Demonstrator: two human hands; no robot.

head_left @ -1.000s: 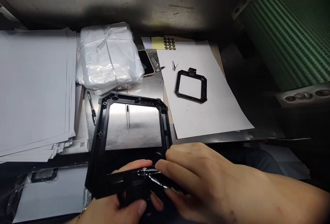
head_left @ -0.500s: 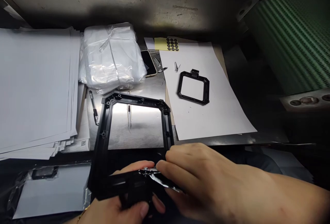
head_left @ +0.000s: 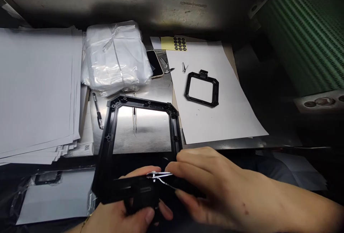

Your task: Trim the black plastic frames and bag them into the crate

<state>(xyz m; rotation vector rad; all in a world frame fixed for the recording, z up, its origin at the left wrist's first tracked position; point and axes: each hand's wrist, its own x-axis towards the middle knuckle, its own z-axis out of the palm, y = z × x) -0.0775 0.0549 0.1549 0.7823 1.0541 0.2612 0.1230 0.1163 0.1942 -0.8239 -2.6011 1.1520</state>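
A black plastic frame [head_left: 106,147] with cut corners is tilted up close to me. My left hand [head_left: 129,217] is wrapped round the block at its near edge. Between the thumb and fingers of my right hand [head_left: 212,183] is a shiny nail clipper [head_left: 158,176], its jaws at the frame's near edge beside that block. Whether the jaws touch the plastic, I cannot tell. Another black frame [head_left: 188,86], with a small tab, lies on the white sheet [head_left: 225,122]. One more nail clipper [head_left: 184,67] rests just beyond it.
Bundled clear plastic bags [head_left: 115,57] sit at the back, next to a phone [head_left: 156,64] and more clippers [head_left: 168,70]. Left are stacked papers [head_left: 37,86] and a pen [head_left: 98,111]. A bagged item [head_left: 53,197] lies lower left. Green ribbed material [head_left: 303,43] stands at right.
My right hand has turned the nail clipper slightly, and its lever now shows spread further from the body. My right fingers have parted a little. The held frame has barely moved.
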